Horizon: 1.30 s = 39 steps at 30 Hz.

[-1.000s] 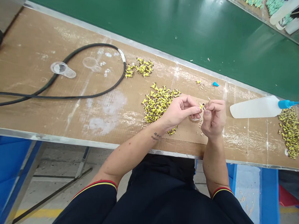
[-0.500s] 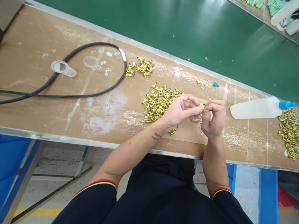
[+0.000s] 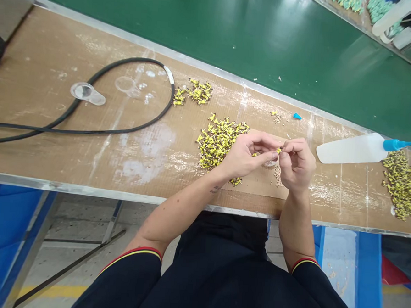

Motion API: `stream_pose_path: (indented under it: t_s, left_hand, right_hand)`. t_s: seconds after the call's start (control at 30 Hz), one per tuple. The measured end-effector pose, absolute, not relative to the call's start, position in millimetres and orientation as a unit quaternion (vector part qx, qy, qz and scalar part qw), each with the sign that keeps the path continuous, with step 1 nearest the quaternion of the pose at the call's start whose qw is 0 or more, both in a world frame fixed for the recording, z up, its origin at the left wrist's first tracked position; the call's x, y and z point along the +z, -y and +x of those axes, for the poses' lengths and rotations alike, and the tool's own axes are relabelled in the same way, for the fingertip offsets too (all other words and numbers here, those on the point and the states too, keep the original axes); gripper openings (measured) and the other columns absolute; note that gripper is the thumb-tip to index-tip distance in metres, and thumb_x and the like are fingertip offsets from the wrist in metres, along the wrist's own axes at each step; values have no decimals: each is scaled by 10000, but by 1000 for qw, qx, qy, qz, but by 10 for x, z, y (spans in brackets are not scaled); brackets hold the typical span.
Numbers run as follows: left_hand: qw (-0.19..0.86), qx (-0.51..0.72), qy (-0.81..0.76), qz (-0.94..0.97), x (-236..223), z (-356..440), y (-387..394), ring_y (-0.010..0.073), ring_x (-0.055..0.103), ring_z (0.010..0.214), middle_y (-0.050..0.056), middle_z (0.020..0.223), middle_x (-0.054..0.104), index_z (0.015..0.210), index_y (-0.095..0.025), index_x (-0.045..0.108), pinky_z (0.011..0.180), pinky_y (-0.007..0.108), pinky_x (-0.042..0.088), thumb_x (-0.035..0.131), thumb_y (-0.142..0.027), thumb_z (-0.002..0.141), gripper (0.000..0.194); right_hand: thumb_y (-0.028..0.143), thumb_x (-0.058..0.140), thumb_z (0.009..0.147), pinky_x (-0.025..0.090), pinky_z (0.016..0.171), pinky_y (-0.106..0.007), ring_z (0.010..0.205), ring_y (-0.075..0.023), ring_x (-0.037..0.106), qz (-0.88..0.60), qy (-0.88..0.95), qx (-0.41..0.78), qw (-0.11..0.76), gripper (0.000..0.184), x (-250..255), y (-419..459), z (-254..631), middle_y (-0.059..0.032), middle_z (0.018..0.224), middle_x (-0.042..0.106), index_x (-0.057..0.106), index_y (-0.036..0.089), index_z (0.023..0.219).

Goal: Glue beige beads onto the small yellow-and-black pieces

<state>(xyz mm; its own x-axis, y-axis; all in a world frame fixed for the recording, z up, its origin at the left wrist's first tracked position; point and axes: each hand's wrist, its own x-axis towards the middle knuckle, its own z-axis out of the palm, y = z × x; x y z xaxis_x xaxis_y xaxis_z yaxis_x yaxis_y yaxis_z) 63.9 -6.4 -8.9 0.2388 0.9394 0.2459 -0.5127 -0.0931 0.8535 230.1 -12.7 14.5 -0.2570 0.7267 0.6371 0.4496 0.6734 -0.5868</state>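
Note:
A tiny yellow figurine [image 3: 278, 150] is pinched between the fingertips of my left hand [image 3: 250, 151]. My right hand [image 3: 297, 164] is closed at the figurine's other side, its thumb and index fingertip meeting there. Whether the right fingers also hold a small part is too fine to make out. Left of my left hand lies a big pile of yellow and dark figurines [image 3: 216, 143]. Beneath the hands, a small clear dish [image 3: 270, 164] shows partly, beside a scatter of tiny pale parts [image 3: 278, 177] on a cardboard sheet [image 3: 255, 184].
A white squeeze bottle [image 3: 352, 148] with a blue nozzle lies right of my hands, by another yellow pile [image 3: 405, 183]. A blue cap [image 3: 297, 116] sits behind. At left are a looped black cable [image 3: 124, 132] and a clear scoop-shaped cup [image 3: 88, 94]. Beyond runs a green belt [image 3: 211, 39].
My fingertips have come together around the figurine, and my right hand has turned slightly. Specks on the green belt have moved left. The piles and bottle stay put.

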Motion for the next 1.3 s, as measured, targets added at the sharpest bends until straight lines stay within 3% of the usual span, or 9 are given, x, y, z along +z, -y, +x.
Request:
stream_pose_path:
  t_s: [0.23,0.43,0.83,1.3]
  left_hand:
    - [553,581,-242,546,-87,614,68,127,752,866,67,1004,807,949,-182,768,805,259,619,781,-457,908,278]
    - [549,579,-246,550,-49,592,74,140,760,860,67,977,809,933,-192,769,796,271,629,785,-461,903,271]
    - [494,602,-241,579,-91,584,66,119,761,809,49,911,814,938,-202,778,756,239,623,754,-313,936,114]
    - [422,650,-256,578,-111,634,84,127,751,848,38,891,796,912,-225,777,776,265,602,771,-276,922,53]
  right_hand:
    - [263,647,971,467,624,-280,714,-128,591,-394,742,247,483,109,158,140,2322,11,819,609,616,238,869]
    - [354,677,977,464,580,-286,653,-119,560,-411,714,298,482,167,144,155,2342,-3,821,604,637,236,865]
    - [307,678,987,413,493,-232,581,-77,510,-379,691,367,494,172,168,167,2307,16,781,581,631,222,844]
    - [427,660,1003,422,488,-229,554,-66,484,-382,655,407,509,238,113,198,2225,40,797,542,598,237,874]
